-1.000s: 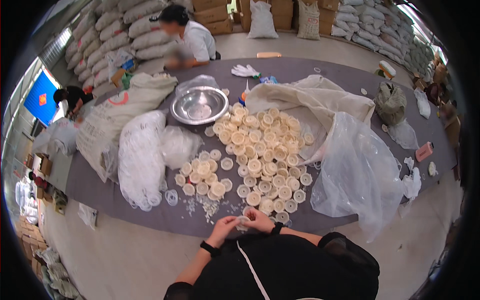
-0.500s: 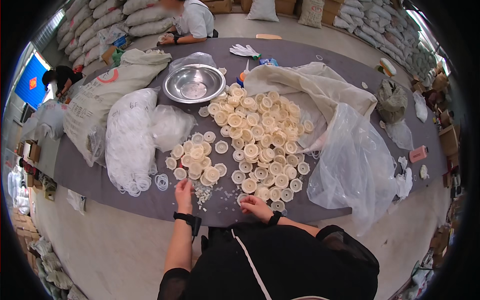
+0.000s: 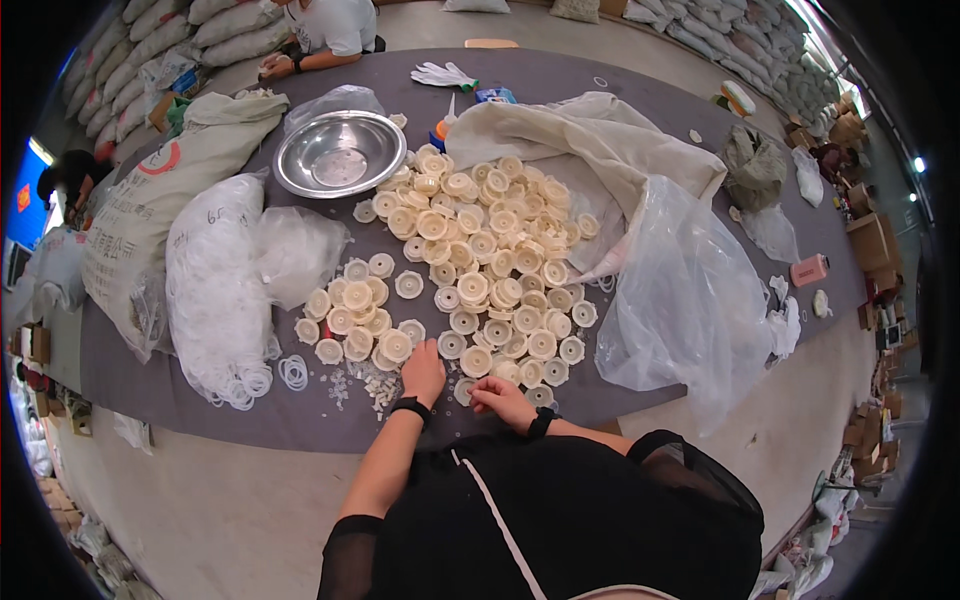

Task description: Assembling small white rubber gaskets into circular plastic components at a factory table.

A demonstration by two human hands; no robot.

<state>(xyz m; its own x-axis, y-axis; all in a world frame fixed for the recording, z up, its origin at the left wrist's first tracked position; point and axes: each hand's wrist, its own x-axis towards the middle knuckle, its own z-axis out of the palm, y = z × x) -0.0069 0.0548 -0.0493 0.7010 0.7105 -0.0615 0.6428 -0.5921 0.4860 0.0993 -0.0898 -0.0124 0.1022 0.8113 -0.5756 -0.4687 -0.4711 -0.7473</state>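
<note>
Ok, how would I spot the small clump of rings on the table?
On the grey table, find the bulging white bundle toward the left. Just right of its lower end lies the small clump of pale rings. Unlike the thick cream discs nearby, these are thin, open loops, and they lie apart from the bundle.

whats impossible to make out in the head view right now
All in the head view:
Left hand: its own back hides whether it holds anything.
Right hand: too small to tell if it grips the nearest disc.
White bits: too small for exact shape.
Person in white: head cut off by the top edge.
</note>
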